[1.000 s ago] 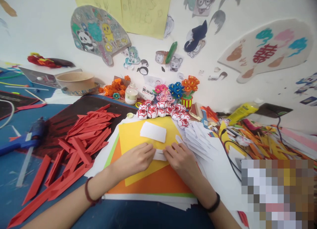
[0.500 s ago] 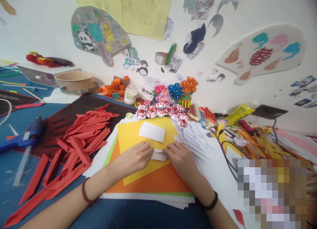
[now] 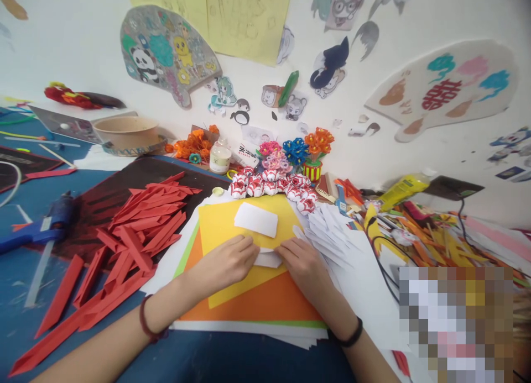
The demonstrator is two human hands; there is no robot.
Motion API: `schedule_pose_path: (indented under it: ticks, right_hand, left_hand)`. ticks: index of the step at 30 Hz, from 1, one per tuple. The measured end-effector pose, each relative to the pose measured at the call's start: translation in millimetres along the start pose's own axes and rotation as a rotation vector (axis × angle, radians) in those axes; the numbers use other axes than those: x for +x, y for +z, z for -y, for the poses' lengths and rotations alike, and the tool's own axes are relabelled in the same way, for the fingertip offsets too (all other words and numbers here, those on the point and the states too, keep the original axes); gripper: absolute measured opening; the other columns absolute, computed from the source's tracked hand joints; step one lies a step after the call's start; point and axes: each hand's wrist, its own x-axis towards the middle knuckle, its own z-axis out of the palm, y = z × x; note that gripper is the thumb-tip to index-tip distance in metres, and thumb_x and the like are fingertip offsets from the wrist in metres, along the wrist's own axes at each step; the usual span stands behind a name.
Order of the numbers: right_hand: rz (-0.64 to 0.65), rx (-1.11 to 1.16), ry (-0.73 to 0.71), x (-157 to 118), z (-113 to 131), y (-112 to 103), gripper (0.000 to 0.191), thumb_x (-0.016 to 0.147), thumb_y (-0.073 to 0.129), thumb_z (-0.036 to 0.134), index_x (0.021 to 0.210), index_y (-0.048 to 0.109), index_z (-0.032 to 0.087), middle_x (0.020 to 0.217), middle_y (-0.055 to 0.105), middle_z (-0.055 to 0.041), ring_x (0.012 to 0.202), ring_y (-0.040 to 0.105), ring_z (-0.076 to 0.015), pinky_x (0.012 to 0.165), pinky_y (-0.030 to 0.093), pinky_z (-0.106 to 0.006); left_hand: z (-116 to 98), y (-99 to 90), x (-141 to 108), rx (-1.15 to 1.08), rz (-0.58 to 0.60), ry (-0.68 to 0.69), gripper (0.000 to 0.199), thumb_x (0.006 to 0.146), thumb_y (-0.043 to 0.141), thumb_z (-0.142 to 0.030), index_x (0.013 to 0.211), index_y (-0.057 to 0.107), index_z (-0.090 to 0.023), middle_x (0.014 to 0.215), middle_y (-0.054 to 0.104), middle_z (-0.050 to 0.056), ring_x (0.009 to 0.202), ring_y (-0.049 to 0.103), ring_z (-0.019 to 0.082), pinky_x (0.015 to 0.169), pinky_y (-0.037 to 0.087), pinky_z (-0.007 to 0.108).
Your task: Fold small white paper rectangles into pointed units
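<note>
A small folded piece of white paper [image 3: 269, 259] lies low over the yellow sheet, pinched at both ends. My left hand [image 3: 234, 258] grips its left end with fingers closed. At the right end, my right hand [image 3: 299, 261] holds it between thumb and fingers. Just beyond the hands rests a loose white paper rectangle [image 3: 256, 219]. Beneath everything is a yellow sheet [image 3: 224, 286], laid askew on an orange sheet [image 3: 257, 310] with green and white sheets under that. My fingers cover the ends of the folded piece.
Folded red paper strips [image 3: 145, 228] are heaped at left, beside a blue glue gun [image 3: 45, 228]. White strips [image 3: 332, 236] lie to the right. Red-and-white paper flowers [image 3: 271, 183] line the back, near a small jar [image 3: 219, 156]. A yellow bottle [image 3: 402, 190] and paper scraps are farther right.
The view has shifted very slightly. Both hands stay at the folded white paper in nearly the same pose, with no other clear change.
</note>
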Motion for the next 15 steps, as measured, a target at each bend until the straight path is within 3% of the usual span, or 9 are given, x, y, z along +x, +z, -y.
schedule_pose_path:
  ticks: [8,15]
  right_hand:
    - [0.02,-0.105,-0.132,4.4,1.3,-5.4,0.029,0.099,0.042,0.007,0.082,0.064,0.012,0.071,0.058,-0.0062,0.07,0.048,-0.0198,0.061,0.037,-0.031]
    - [0.085,-0.175,-0.112,3.8,5.3,-8.1,0.03,0.099,0.041,0.007,0.081,0.064,0.012,0.072,0.057,-0.0058,0.071,0.047,-0.0199,0.063,0.035,-0.032]
  left_hand:
    - [0.2,-1.1,0.1,0.003,0.015,-0.011,0.015,0.095,0.047,-0.009,0.089,0.061,-0.011,0.08,0.055,0.007,0.077,0.047,0.022,0.065,0.038,0.036]
    - [0.4,-2.5,0.3,-0.017,0.024,0.003,0.016,0.094,0.049,-0.008,0.086,0.062,-0.01,0.081,0.056,0.007,0.077,0.047,0.022,0.065,0.038,0.036]
